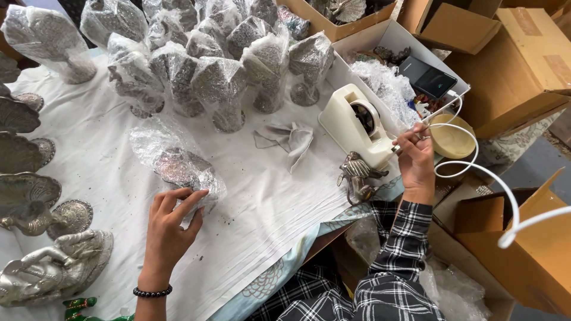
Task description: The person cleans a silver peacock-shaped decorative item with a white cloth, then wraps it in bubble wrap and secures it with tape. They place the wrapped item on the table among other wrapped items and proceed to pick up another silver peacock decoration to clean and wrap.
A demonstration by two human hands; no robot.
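Observation:
My left hand [171, 223] presses its fingers on a metal figure wrapped in bubble wrap [178, 159] that lies on the white cloth [107, 148]. My right hand [415, 156] is at the front end of a cream tape dispenser [357, 125], fingers pinched at the cutter; any tape between them is too thin to see. A small bare metal figure [357, 174] stands just below the dispenser at the table's edge.
Several wrapped figures [220, 89] stand upright at the back of the cloth. Unwrapped silver pieces [35, 196] line the left edge. A crumpled bit of plastic [290, 139] lies mid-table. Cardboard boxes [517, 65] crowd the right, with a white cable [488, 178] looping across.

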